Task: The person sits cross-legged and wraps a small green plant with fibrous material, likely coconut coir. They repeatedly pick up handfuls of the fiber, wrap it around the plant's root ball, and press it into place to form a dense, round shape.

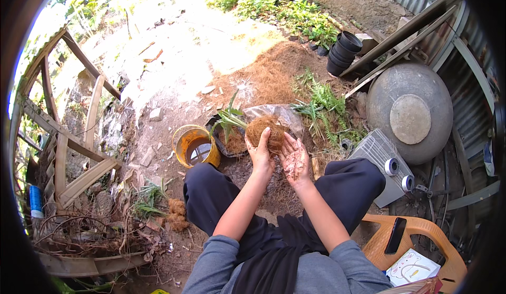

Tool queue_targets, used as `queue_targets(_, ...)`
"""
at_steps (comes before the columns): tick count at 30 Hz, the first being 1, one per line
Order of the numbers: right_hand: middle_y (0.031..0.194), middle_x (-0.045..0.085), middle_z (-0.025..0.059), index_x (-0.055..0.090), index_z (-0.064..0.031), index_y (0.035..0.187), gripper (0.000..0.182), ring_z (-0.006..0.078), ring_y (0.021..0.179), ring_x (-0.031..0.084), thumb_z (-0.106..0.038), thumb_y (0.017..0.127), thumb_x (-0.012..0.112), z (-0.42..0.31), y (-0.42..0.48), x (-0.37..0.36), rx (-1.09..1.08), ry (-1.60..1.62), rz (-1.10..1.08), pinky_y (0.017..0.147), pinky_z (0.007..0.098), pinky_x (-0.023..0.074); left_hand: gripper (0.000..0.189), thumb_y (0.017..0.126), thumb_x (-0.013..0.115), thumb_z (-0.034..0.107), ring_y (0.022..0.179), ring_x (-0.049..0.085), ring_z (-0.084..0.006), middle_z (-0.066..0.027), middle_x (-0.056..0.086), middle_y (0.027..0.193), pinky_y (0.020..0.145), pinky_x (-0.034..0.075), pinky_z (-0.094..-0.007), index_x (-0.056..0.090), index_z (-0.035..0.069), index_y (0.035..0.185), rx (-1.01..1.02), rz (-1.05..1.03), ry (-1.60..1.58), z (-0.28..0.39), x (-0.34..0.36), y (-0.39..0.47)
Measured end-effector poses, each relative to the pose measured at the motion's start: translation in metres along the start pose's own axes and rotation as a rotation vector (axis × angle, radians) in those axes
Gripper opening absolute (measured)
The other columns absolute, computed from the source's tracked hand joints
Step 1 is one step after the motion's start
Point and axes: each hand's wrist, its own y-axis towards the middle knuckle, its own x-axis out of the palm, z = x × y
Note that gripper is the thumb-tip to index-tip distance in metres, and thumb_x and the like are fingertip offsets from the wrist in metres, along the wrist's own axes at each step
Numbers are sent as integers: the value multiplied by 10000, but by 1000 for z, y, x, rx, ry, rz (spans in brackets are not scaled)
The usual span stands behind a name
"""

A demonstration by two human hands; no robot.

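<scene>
Between my two hands, above the ground in front of my knees, is a ball of brown coconut fibre (267, 132) with a green leafy plant (230, 120) sticking out of its left side. My left hand (261, 149) holds the ball from the left, thumb up along its near face. Palm up and soiled with wet crumbs, my right hand (294, 161) rests its fingertips against the ball's lower right side. Just behind and left of the ball sits a black plastic pot or bag (233, 145) of fibre. A clear plastic sheet (292, 116) lies behind the ball.
Left of the black container stands a yellow bucket (216, 157) with dark liquid. Fibre-wrapped plants (176, 215) lie beyond my left knee. Loose fibre (272, 72) is heaped ahead, near stacked black pots (343, 54). At right are ferns (328, 100), a large round vessel (411, 112) and an orange plastic chair (429, 230).
</scene>
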Motion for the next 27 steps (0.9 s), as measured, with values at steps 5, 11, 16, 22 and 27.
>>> queue_targets(5,1247,513,119,491,-23,1232,341,234,1173,502,-237,968,456,-25,1,-13,-180,-340,114,973,370,436,617,787,721,68,1037,581,-230,-86,539,1180,830,542,-370,375,89,1297,-73,23,-39,7,-3,5)
queue_targets(11,1271,512,142,548,-22,1222,331,290,1207,470,-105,905,505,-38,10,18,-891,-1325,-163,1024,387,359,609,772,719,-3,1024,582,-202,-97,557,1144,850,526,-334,382,57,1276,12,-111,129,-1,-1,4)
queue_targets(16,1053,636,94,636,-8,1098,240,171,951,597,-76,871,593,-55,44,26,-475,-1174,-208,841,294,461,571,775,709,-30,1010,586,-180,-89,572,1121,872,504,-302,396,35,1249,24,-289,175,1,2,-3)
queue_targets(22,937,658,32,686,-26,946,116,79,791,589,-71,846,647,-62,47,10,-209,-859,-210,699,226,465,483,805,703,28,997,588,-163,-80,583,1099,871,499,-304,443,43,1211,-105,-301,97,10,4,-1)
queue_targets(27,1206,568,133,653,-39,1065,219,248,1063,568,-162,918,547,-50,22,18,-824,-1392,-152,886,328,438,487,806,699,24,1003,587,-167,-79,582,1115,881,490,-302,442,37,1220,31,-335,247,3,-2,-8)
